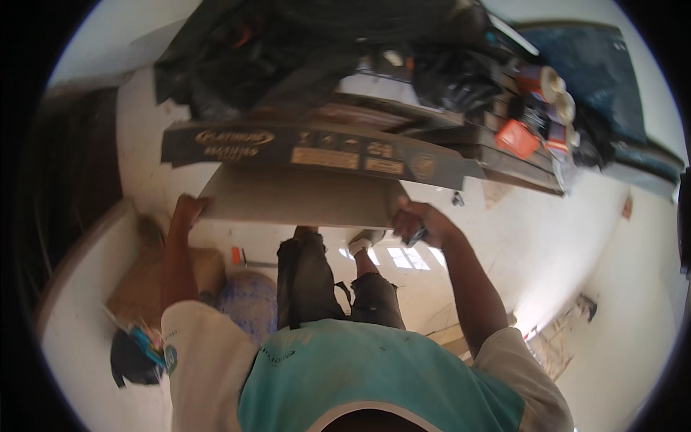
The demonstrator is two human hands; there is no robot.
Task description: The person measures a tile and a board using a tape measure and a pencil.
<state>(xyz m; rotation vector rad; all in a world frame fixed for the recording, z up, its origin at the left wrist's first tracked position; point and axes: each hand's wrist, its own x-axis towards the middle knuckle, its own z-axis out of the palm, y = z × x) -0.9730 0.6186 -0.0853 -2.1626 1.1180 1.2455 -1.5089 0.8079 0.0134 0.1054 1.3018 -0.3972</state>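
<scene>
A large grey-brown tile (299,196) spans the space in front of me at leg height. My left hand (194,209) has its fingers closed on the tile's left edge. My right hand (416,219) grips the right end, with a small dark object among or beside its fingers, too unclear to name. The far part of the tile runs under, or behind, a long dark printed cardboard carton piece (446,165), which lies across the front of a stacked pile. Whether the tile touches that cardboard I cannot tell.
Black plastic sheeting (302,50), dark boards (489,173), rolls (547,85) and an orange container (515,138) top the pile. Below me are a blue drum (245,302), a brown cardboard box (151,277) and the glossy white floor (518,252). A low wall (83,295) runs along the left.
</scene>
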